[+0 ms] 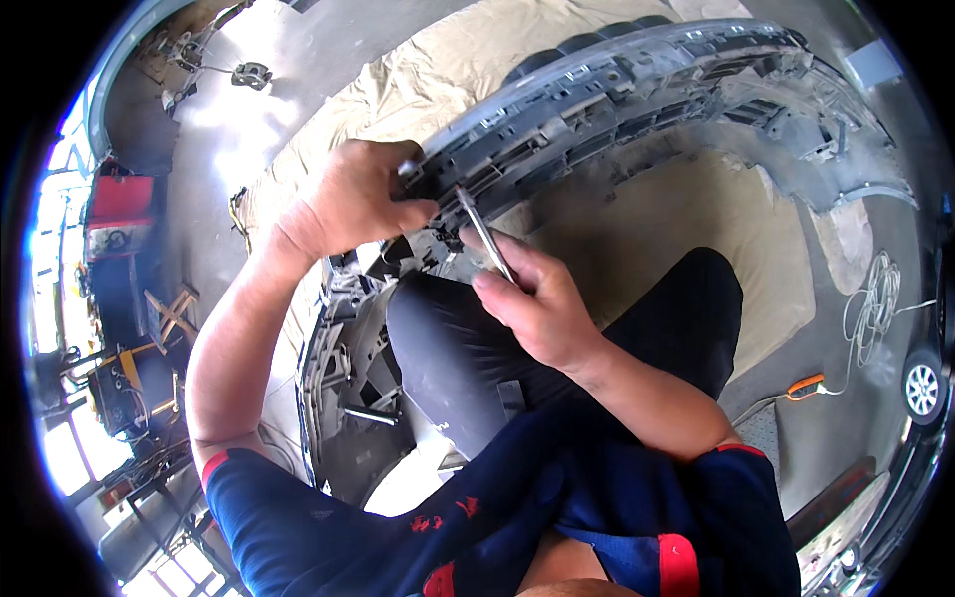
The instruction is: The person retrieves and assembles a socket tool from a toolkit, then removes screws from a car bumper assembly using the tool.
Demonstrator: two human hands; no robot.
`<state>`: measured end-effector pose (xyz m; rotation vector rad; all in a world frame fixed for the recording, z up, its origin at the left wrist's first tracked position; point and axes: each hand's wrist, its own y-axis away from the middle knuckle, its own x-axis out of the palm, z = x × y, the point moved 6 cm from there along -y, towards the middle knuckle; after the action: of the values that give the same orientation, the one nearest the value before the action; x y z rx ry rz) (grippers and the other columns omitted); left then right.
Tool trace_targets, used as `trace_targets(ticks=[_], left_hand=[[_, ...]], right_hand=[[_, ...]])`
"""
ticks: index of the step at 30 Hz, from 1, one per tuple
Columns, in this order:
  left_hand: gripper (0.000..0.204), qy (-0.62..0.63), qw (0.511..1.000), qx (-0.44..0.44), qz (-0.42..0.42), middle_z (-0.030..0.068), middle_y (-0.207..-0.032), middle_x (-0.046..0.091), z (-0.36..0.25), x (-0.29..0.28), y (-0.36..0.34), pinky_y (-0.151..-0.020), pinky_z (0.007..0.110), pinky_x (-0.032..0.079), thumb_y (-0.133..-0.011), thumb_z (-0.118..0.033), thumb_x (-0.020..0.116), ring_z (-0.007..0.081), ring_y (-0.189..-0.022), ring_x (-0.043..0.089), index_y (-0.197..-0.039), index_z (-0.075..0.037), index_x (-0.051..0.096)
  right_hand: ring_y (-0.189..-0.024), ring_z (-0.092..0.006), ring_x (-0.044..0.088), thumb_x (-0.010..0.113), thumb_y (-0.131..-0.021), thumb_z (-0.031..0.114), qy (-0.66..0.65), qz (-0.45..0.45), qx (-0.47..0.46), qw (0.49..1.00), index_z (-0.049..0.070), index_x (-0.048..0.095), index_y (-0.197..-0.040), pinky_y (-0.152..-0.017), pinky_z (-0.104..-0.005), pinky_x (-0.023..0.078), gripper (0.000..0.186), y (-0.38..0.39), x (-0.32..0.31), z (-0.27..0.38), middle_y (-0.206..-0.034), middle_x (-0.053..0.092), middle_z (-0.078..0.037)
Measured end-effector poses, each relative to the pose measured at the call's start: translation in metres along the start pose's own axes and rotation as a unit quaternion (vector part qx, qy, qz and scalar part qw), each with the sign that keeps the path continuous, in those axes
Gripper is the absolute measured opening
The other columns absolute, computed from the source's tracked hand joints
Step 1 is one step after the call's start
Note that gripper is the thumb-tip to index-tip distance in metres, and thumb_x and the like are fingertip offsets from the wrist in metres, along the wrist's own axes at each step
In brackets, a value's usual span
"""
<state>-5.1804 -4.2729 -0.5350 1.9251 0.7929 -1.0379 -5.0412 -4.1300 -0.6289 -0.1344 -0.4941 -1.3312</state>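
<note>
A large grey car bumper [637,85] curves across the upper half of the view, its ribbed inner side showing. My left hand [358,194] is closed over its near left part, thumb pointing right and the other fingertips partly hidden. From the right, my right hand [542,308] grips a slim, shiny metal hand tool [487,234]. The tool's far end meets the ribbed inner side of the bumper, just right of my left thumb. Whether it is a screwdriver or a wrench I cannot make out.
Beige cloth [716,209] covers the floor beneath the bumper. To the right lie a coiled pale cable [875,303] and an orange-handled device [804,388]; a car wheel [922,389] stands beyond. A red cabinet [121,199] and a small wooden stand [171,316] are at left.
</note>
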Motion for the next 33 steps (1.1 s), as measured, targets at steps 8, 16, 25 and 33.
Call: trace_targets(ticks=[8,16,25,33], left_hand=[[0.058,0.048,0.993,-0.104,-0.009,-0.0034,-0.065,0.055,0.01,0.01,0.008,-0.056,0.028,0.043,-0.077,-0.018,0.08,0.0063,-0.061,0.049,-0.131,-0.003,0.066],[0.03,-0.022,0.928,-0.049,-0.368,0.005,-0.069,0.059,-0.054,0.058,0.062,-0.054,0.03,0.044,-0.094,-0.025,0.07,0.0112,-0.059,0.052,-0.117,-0.005,0.068],[0.016,0.791,0.532,-0.295,-0.07,0.0065,-0.094,0.06,-0.12,0.266,0.059,-0.066,0.028,0.042,-0.101,-0.019,0.05,0.0128,-0.074,0.047,-0.108,-0.007,0.058],[0.017,0.82,0.524,-0.166,-0.161,0.0043,-0.098,0.062,-0.147,0.24,0.064,-0.068,0.027,0.043,-0.104,-0.022,0.055,0.0113,-0.078,0.048,-0.109,-0.007,0.061]], right_hand=[[-0.074,-0.0363,0.072,0.062,-0.099,0.019,0.226,-0.026,-0.157,0.961,-0.005,0.057,-0.133,-0.066,-0.0403,0.055,0.042,0.018,-0.012,0.015,-0.086,0.071,-0.024],[-0.064,-0.0004,0.04,0.054,-0.105,0.011,0.109,0.059,-0.117,0.985,-0.005,0.053,-0.142,-0.057,-0.019,0.032,0.04,0.074,-0.131,-0.003,-0.076,0.048,0.008],[-0.063,-0.0003,0.037,0.055,-0.105,0.012,0.117,0.076,-0.062,0.988,-0.005,0.053,-0.142,-0.057,-0.0185,0.031,0.04,0.085,-0.177,0.014,-0.076,0.046,0.008],[-0.06,-0.0003,0.038,0.055,-0.106,0.017,0.083,0.11,-0.052,0.989,-0.003,0.055,-0.142,-0.055,-0.0187,0.032,0.042,0.1,-0.175,0.013,-0.071,0.045,0.009]])
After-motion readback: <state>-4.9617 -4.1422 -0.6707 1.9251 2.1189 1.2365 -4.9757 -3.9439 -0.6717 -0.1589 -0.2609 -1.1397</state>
